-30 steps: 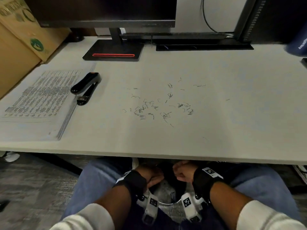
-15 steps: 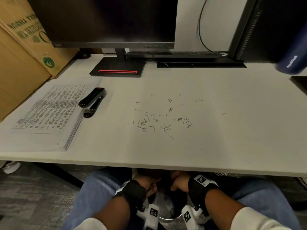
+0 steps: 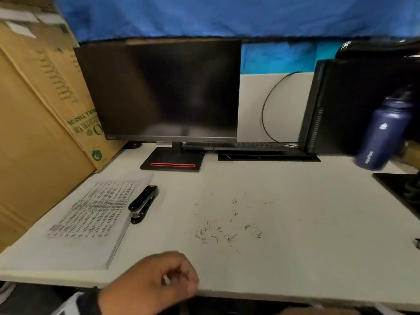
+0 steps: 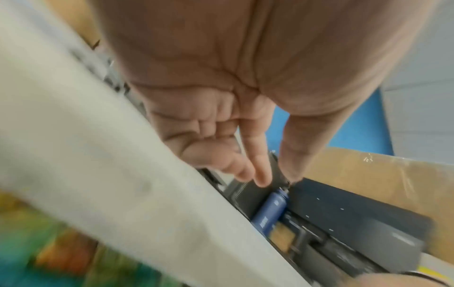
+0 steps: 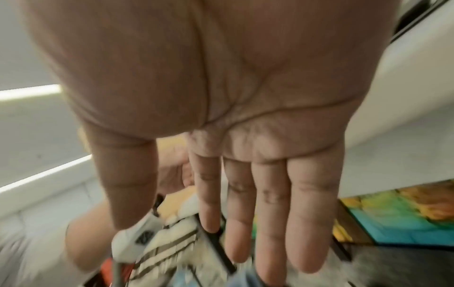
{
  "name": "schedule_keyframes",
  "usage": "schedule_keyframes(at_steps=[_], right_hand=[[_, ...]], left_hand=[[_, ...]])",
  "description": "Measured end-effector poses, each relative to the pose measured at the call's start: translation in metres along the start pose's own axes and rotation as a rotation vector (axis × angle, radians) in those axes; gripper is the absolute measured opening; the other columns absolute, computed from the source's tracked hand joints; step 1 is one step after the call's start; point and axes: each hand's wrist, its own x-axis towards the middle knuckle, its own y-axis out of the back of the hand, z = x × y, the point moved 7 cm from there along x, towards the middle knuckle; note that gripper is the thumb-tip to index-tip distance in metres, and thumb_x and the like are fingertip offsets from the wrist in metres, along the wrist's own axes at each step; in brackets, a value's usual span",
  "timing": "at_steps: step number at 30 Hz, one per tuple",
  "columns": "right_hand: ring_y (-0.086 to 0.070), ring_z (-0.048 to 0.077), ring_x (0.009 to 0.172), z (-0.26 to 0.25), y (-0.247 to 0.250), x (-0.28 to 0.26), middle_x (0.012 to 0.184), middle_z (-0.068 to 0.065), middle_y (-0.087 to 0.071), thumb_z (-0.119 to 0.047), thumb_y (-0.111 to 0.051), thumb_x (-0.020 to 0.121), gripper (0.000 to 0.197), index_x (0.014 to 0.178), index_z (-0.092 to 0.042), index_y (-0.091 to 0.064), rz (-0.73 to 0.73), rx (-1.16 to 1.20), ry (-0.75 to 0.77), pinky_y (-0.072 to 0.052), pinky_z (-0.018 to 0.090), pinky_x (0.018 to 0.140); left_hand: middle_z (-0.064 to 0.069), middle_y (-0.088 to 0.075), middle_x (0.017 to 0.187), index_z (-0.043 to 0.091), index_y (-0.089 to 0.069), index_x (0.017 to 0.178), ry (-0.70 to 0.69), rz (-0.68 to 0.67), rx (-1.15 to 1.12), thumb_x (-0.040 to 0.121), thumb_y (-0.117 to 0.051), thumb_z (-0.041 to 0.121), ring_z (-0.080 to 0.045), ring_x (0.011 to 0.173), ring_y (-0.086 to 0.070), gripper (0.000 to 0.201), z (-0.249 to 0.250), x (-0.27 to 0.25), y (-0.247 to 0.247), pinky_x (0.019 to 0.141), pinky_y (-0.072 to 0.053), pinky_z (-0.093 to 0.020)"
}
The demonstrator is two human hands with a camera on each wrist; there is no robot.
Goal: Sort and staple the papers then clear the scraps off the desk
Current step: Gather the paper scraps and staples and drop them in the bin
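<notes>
From the head view, a flat white desk (image 3: pixel 295 258) fills the lower half of the frame. A scatter of small bent metal staple scraps (image 3: pixel 227 226) lies loose on it just right of centre, touching nothing else. At the left side a thick stack of printed white papers (image 3: pixel 91 214) lies flat, and a black stapler (image 3: pixel 143 203) rests partly on the stack's right edge, its two arms parted. Behind, a dark unlit monitor on a black stand with a red stripe (image 3: pixel 163 92) occupies the upper centre, a tan cardboard box (image 3: pixel 38 123) leans along the left edge, a black computer tower (image 3: pixel 341 105) stands upper right, and a navy blue metal water bottle (image 3: pixel 381 135) stands at the far right. The left hand (image 3: pixel 156 283) hovers over the desk's near edge at the lower centre, blurred, back upward and fingers loosely bent, well short of the scraps. Only a sliver of skin at the bottom right edge hints at the right hand.

In the left wrist view, the left hand (image 4: pixel 221 97) shows its palm, fingers (image 4: pixel 260 170) relaxed, slightly bent and holding nothing; the desk edge (image 4: pixel 110 174) runs diagonally at the left, and the water bottle (image 4: pixel 270 209) appears small beyond the fingertips.

In the right wrist view, the right hand (image 5: pixel 221 97) is flat, palm to the camera, fingers (image 5: pixel 270 203) straight and side by side, empty, with the desk's underside edge (image 5: pixel 405 97) at the upper right.
</notes>
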Motion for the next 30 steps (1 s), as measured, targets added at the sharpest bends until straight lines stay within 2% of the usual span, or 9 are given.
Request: schedule_keyframes(at_steps=[4, 6, 8, 10, 15, 19, 24, 28, 30], right_hand=[[-0.067, 0.003, 0.098, 0.002, 0.062, -0.029, 0.106, -0.014, -0.072, -0.036, -0.068, 0.086, 0.019, 0.105, -0.039, -0.069, 0.232, 0.046, -0.025, -0.051, 0.026, 0.097], [-0.060, 0.004, 0.116, 0.025, 0.102, -0.032, 0.125, -0.017, -0.064, -0.059, -0.068, 0.079, 0.045, 0.120, -0.042, -0.061, 0.413, -0.079, -0.136, -0.046, 0.031, 0.105], [-0.041, 0.012, 0.138, 0.046, 0.126, -0.035, 0.154, -0.006, -0.039, -0.090, -0.050, 0.059, 0.110, 0.149, -0.028, -0.036, 0.422, -0.305, -0.358, -0.032, 0.032, 0.116], [-0.028, 0.021, 0.146, 0.064, 0.131, -0.033, 0.162, 0.005, -0.023, -0.098, -0.037, 0.051, 0.136, 0.155, -0.013, -0.016, 0.322, -0.373, -0.529, -0.025, 0.034, 0.118], [0.007, 0.017, 0.152, 0.054, 0.093, -0.012, 0.164, 0.004, 0.018, -0.091, -0.038, 0.070, 0.126, 0.156, -0.011, 0.009, 0.087, -0.541, -0.450, -0.010, 0.037, 0.123], [0.014, 0.010, 0.150, 0.035, 0.076, -0.004, 0.162, -0.002, 0.021, -0.085, -0.036, 0.077, 0.118, 0.155, -0.014, 0.015, 0.022, -0.406, -0.297, -0.004, 0.028, 0.123], [-0.002, 0.021, 0.153, 0.042, 0.113, 0.013, 0.165, 0.002, 0.000, -0.100, -0.025, 0.038, 0.153, 0.156, -0.007, 0.002, 0.164, -0.481, -0.428, -0.013, 0.034, 0.122], [-0.027, 0.021, 0.146, 0.040, 0.127, 0.039, 0.164, 0.004, -0.013, -0.090, -0.039, 0.069, 0.113, 0.153, -0.015, -0.024, 0.120, -0.590, -0.498, -0.027, 0.037, 0.117], [-0.023, 0.018, 0.148, 0.028, 0.125, 0.057, 0.166, -0.004, -0.006, -0.083, -0.042, 0.078, 0.101, 0.155, -0.021, -0.022, 0.065, -0.584, -0.443, -0.021, 0.035, 0.120]], left_hand=[[0.011, -0.061, 0.131, 0.042, -0.065, 0.114, -0.014, 0.362, 0.339, 0.091, -0.066, 0.041, 0.002, 0.120, -0.053, 0.023, -0.008, 0.040, 0.071, 0.099, -0.043, -0.016], [-0.001, -0.016, 0.166, 0.028, -0.034, 0.153, 0.203, 0.280, 0.497, 0.088, -0.055, 0.063, -0.015, 0.152, -0.017, 0.077, -0.036, 0.065, 0.070, 0.122, -0.022, -0.033], [-0.007, 0.015, 0.167, 0.022, 0.000, 0.160, 0.364, 0.138, 0.533, 0.084, -0.046, 0.076, -0.029, 0.154, 0.010, 0.105, -0.050, 0.079, 0.047, 0.124, -0.007, -0.050], [-0.010, 0.023, 0.165, 0.023, 0.012, 0.158, 0.377, 0.028, 0.601, 0.078, -0.039, 0.083, -0.035, 0.152, 0.018, 0.113, -0.050, 0.084, 0.018, 0.122, -0.001, -0.057], [-0.004, 0.033, 0.161, 0.021, 0.020, 0.156, 0.178, -0.132, 0.573, 0.084, -0.041, 0.077, -0.026, 0.148, 0.031, 0.110, -0.024, 0.073, -0.027, 0.124, 0.009, -0.045], [-0.001, 0.036, 0.159, 0.018, 0.022, 0.156, 0.138, 0.084, 0.585, 0.090, -0.036, 0.072, -0.018, 0.145, 0.036, 0.102, -0.031, 0.056, -0.005, 0.123, 0.012, -0.039], [-0.013, 0.024, 0.164, 0.011, 0.014, 0.157, 0.331, 0.268, 0.689, 0.067, 0.005, 0.091, -0.023, 0.151, 0.025, 0.121, -0.078, 0.038, 0.024, 0.124, 0.009, -0.042], [-0.007, 0.030, 0.158, 0.011, 0.012, 0.157, 0.219, 0.181, 0.703, 0.063, 0.007, 0.094, -0.023, 0.151, 0.023, 0.125, -0.061, 0.049, -0.012, 0.121, 0.019, -0.038], [-0.009, 0.023, 0.157, 0.008, -0.014, 0.158, 0.135, -0.008, 0.745, 0.071, -0.007, 0.097, -0.031, 0.154, -0.008, 0.124, -0.052, 0.064, -0.036, 0.115, 0.015, -0.036]])
